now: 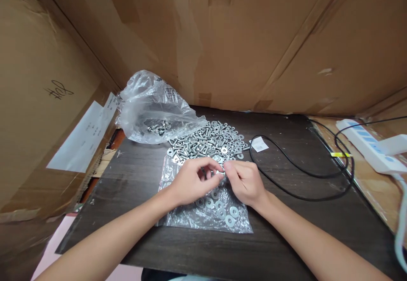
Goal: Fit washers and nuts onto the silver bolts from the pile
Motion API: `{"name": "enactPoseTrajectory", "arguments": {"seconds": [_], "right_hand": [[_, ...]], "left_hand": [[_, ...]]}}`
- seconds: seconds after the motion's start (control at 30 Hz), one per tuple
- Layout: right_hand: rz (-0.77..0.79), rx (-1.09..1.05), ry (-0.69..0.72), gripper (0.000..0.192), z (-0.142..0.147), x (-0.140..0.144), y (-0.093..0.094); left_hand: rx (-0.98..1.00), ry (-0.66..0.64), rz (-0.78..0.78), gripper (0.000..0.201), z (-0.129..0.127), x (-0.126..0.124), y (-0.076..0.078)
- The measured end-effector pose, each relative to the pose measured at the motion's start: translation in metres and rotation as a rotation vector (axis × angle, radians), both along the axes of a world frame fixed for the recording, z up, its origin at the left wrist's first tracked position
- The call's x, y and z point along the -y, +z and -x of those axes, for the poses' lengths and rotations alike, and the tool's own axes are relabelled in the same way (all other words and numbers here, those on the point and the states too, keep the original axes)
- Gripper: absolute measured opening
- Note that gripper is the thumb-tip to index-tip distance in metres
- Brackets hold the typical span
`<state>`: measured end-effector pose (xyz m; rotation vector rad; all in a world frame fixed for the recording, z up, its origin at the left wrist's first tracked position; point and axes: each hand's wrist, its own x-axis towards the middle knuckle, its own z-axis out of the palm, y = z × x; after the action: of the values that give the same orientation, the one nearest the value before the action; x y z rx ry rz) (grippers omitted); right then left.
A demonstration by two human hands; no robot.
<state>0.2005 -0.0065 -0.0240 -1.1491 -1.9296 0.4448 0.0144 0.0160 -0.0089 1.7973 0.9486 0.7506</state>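
Note:
My left hand (193,180) pinches a small silver bolt (219,172) between thumb and forefinger. My right hand (245,181) meets it from the other side, its thumb and forefinger closed at the bolt's end on a tiny metal piece, perhaps a nut, too small to make out. Just beyond both hands lies a heap of loose bolts, nuts and washers (203,143). Beneath the hands a flat clear plastic bag (197,221) is spread out, with several large washers (229,220) on or in it.
A crumpled clear bag (140,115) holding some bolts stands at the back left. A black cable (302,198) loops on the dark table (127,221) at right, near a small white label (259,144) and a white power strip (372,147). Cardboard walls (238,60) enclose the back and sides.

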Motion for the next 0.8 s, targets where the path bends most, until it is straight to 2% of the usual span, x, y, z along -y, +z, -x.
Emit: {"name": "enactPoseTrajectory", "arguments": {"seconds": [0.07,0.13,0.23,0.33,0.4,0.5,0.6,0.67,0.73,0.8], "right_hand": [[-0.169,0.070,0.025,0.036,-0.001,0.002,0.005],[-0.301,0.124,0.066,0.030,-0.001,0.004,0.009],[-0.423,0.176,0.133,0.030,0.001,0.008,0.011],[-0.525,0.212,0.116,0.034,0.003,0.010,0.011],[-0.557,0.208,0.080,0.036,0.003,0.010,0.011],[-0.440,0.117,0.033,0.038,0.004,0.009,0.010],[-0.079,-0.053,0.012,0.044,0.007,0.008,0.007],[0.198,-0.118,0.009,0.049,0.008,0.007,0.006],[0.392,-0.117,0.022,0.052,0.008,0.005,0.004],[0.483,-0.094,0.048,0.053,0.007,0.003,0.004]], "left_hand": [[0.145,-0.124,0.459,0.017,0.001,-0.004,0.005],[0.253,-0.212,0.749,0.019,0.003,-0.008,0.010],[0.279,-0.352,0.992,0.019,0.005,-0.009,0.015],[0.252,-0.416,1.053,0.020,0.005,-0.005,0.017],[0.257,-0.384,0.938,0.020,0.002,0.000,0.014],[0.246,-0.225,0.511,0.019,-0.003,0.007,0.005],[0.130,-0.087,-0.145,0.011,-0.004,0.009,-0.004],[0.022,-0.124,-0.546,0.009,-0.002,0.006,-0.007],[-0.079,-0.169,-0.823,0.011,0.001,0.001,-0.007],[-0.145,-0.176,-0.965,0.011,0.003,-0.002,-0.006]]}}
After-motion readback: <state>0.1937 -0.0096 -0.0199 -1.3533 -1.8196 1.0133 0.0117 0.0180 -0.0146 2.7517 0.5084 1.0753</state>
